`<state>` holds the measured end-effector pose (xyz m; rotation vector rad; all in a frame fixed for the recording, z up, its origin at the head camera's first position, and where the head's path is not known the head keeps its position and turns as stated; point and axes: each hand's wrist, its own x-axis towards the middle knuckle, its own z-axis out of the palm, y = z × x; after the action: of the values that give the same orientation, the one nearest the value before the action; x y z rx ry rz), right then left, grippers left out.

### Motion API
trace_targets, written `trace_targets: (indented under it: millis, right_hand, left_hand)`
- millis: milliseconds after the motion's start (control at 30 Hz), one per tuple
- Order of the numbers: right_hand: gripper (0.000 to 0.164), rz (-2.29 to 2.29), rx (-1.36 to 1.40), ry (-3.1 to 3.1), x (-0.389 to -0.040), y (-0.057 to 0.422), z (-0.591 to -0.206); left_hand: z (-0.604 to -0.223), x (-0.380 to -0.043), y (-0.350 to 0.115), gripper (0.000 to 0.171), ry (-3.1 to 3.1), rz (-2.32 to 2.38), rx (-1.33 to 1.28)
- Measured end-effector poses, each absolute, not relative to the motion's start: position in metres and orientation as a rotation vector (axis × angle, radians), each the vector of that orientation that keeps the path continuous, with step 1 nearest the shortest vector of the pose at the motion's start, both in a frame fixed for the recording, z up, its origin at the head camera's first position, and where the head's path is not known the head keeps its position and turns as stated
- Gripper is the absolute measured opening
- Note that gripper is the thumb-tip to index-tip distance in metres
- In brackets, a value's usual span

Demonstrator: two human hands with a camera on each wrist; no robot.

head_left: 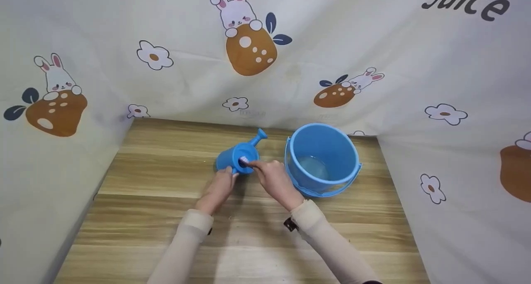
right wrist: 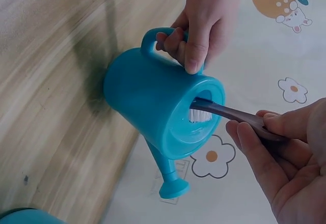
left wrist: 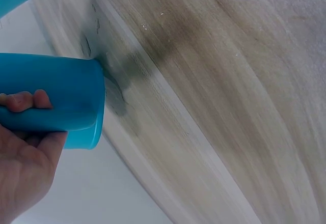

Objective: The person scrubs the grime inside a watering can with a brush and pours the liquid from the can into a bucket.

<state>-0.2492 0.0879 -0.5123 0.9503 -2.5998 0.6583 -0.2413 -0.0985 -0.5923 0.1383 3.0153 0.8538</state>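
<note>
Scrubbing of a blue toy watering can (head_left: 227, 157) over a wood-grain worktop (head_left: 157, 234). The step in hand appears to be cleaning the can's interior, judged to be at or near its start, since the bristles (right wrist: 200, 115) sit only just inside the mouth. The next move would seem to call for working the small brush (right wrist: 239, 116) deeper and round the inner wall, the can held steady against the push; a loose hold could let it turn.

The left hand (head_left: 220, 188) grips the can by its loop handle (right wrist: 148, 43), fingers curled through the loop and thumb laid along it. The right hand (head_left: 277, 180) pinches the brush's dark handle between thumb and fingers, apart from the can itself. The can lies just beyond the left hand and to the left of the right hand, a little left of the middle of the worktop's far edge. It looks tilted, mouth toward the right; whether its base bears fully on the worktop cannot be told. The spout (head_left: 255, 140) points toward the far edge. A blue bucket (head_left: 327, 147) stands near the far right corner, beside the right hand.
</note>
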Motion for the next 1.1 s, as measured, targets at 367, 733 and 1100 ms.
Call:
trace_targets:
  millis: [367, 733, 1100]
  right_hand:
    - [0.021, 0.605, 0.974, -2.639, -0.248, 0.087, -0.505]
    - [0.019, 0.812, 0.867, -2.747, -0.257, 0.088, -0.500]
    - [0.017, 0.935, 0.667, -2.799, -0.264, 0.089, -0.496]
  left_hand:
    - [-0.595, -0.242, -0.097, 0.024, 3.057, 0.874, 0.166]
    - [-0.593, -0.243, -0.097, 0.026, 2.991, 0.870, 0.145]
    - [-0.593, -0.243, -0.093, 0.027, 3.032, 0.824, 0.152]
